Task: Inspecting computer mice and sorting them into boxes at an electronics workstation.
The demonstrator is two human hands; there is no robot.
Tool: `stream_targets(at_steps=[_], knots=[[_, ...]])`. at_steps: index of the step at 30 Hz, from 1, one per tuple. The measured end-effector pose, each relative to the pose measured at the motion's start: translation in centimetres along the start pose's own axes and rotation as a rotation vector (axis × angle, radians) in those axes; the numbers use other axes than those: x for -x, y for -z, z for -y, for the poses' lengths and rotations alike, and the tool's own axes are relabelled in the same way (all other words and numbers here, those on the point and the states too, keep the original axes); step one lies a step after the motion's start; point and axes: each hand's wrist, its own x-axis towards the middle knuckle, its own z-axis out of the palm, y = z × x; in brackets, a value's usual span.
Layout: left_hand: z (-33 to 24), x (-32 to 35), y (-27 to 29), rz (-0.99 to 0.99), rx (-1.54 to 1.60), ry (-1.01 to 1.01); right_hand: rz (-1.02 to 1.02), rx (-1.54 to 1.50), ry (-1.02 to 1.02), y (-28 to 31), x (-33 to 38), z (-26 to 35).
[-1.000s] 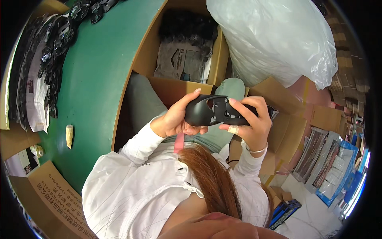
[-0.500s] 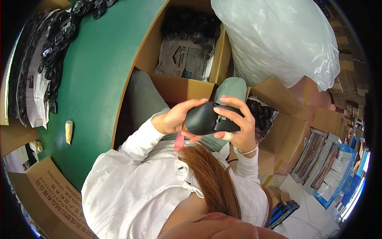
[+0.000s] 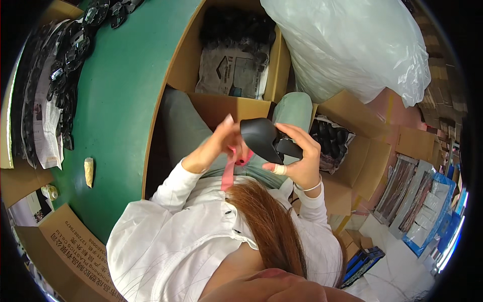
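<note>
A black computer mouse shell (image 3: 258,137) hangs above my lap, its smooth rounded back turned to the left and tilted up. My right hand (image 3: 305,163) grips its right end between the fingers above and the bandaged thumb below. Close to the shell's left end is my left hand (image 3: 217,143), thumb raised and fingers apart, slightly blurred. Whether its fingertips touch the shell I cannot tell. A pink strap (image 3: 228,173) dangles just below that hand.
A green table (image 3: 118,100) on my left bears black mouse parts (image 3: 75,50) and a small pale roll (image 3: 89,172). Ahead stands an open carton (image 3: 231,104) with black parts and newspaper. Another carton (image 3: 367,161) sits right, beside a large plastic bag (image 3: 352,45).
My left hand has come off the mouse shell and shifted slightly left. The shell has tilted up in my right hand, which still holds it.
</note>
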Motion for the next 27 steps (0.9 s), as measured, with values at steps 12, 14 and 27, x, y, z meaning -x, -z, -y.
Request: stream_targets(at_steps=[12,14,27], knots=[[0.4,-0.2,-3.8,-0.299,-0.299,-0.641,-0.108,0.132,0.176,-2.4,-0.3,1.2],[0.9,-0.3,-4.2,-0.325,-0.237,-0.636,-0.118,0.119,0.129,-2.9,0.0,1.7],[3.7,-1.1,-4.8,-0.558,-0.215,-0.668,-0.126,-0.159,0.0,-4.9,0.9,2.9]])
